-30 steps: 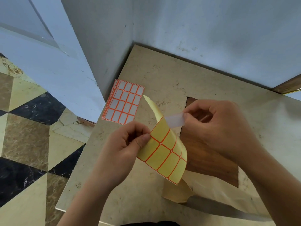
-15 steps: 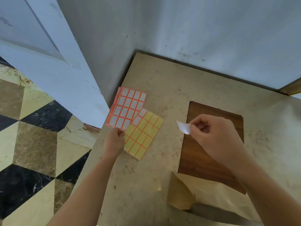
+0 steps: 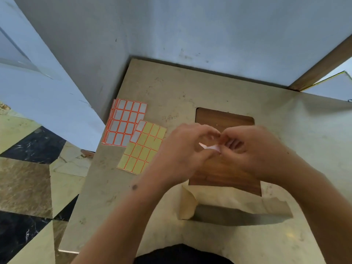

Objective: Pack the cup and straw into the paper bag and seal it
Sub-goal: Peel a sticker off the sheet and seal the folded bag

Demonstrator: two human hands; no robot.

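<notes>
A brown paper bag [image 3: 232, 204] stands near the table's front edge with its top folded over. The cup and straw are not visible. Above the bag, my left hand [image 3: 182, 149] and my right hand [image 3: 251, 151] meet over the wooden inset. Both pinch a small white sticker [image 3: 209, 147] between their fingertips. The used yellow sticker sheet [image 3: 144, 147] lies flat on the table to the left, partly overlapping a stack of orange-lined label sheets [image 3: 125, 122].
The beige marble table [image 3: 171, 92] has a dark wooden inset [image 3: 224, 119] in its middle. A grey wall stands right behind it. The table's left edge drops to a patterned tile floor [image 3: 28, 178]. A white door panel leans at the left.
My left hand let go of the yellow sheet, which now lies on the table, and moved right to join my right hand on the peeled sticker. The view tilted down a little.
</notes>
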